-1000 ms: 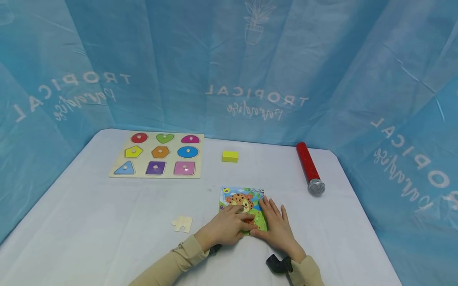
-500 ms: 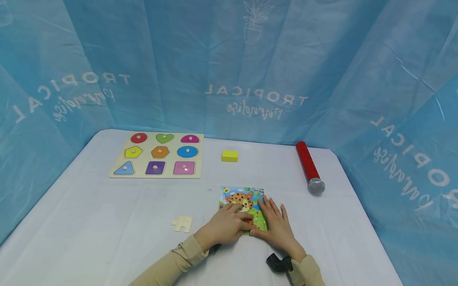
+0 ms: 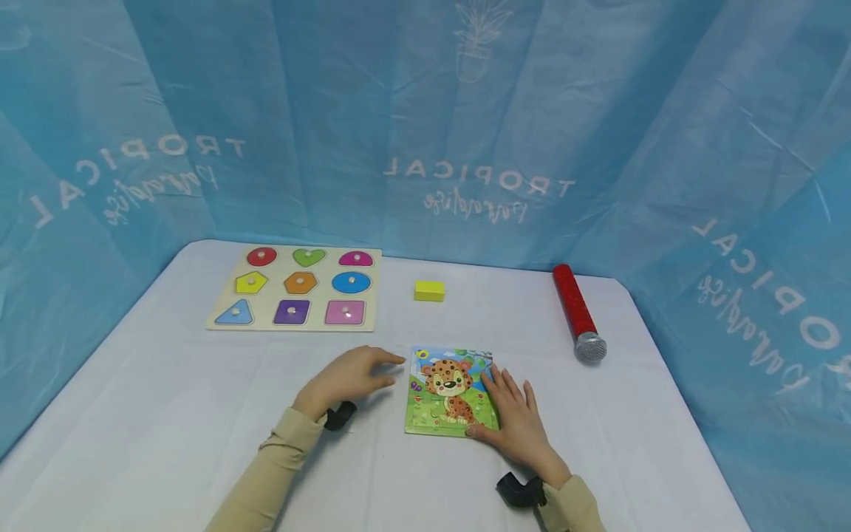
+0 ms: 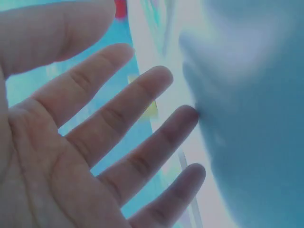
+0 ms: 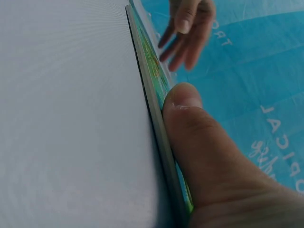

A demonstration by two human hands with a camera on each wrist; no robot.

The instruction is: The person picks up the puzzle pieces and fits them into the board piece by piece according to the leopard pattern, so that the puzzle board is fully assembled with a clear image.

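A square jigsaw puzzle (image 3: 448, 391) with a spotted leopard cub picture lies flat on the white table. My right hand (image 3: 515, 417) rests at its right side, fingers straight along the edge. In the right wrist view the thumb (image 5: 199, 137) presses on the board's rim. My left hand (image 3: 349, 377) hovers left of the puzzle, its fingertips close to the board's left edge. The left wrist view shows that palm (image 4: 52, 166) bare, fingers spread and holding nothing. The pale loose jigsaw piece seen earlier is hidden around the left wrist.
At the back left lies a wooden shape board (image 3: 312, 314) with colourful knobbed pieces. A yellow block (image 3: 429, 291) stands behind the puzzle. To the right lies a red microphone (image 3: 577, 310) with a silver head. Blue curtains (image 3: 425, 125) enclose the table's back and sides.
My left hand has come off the puzzle and moved left, uncovering the cub picture. The loose jigsaw piece has gone from sight there. The right hand has stayed put.
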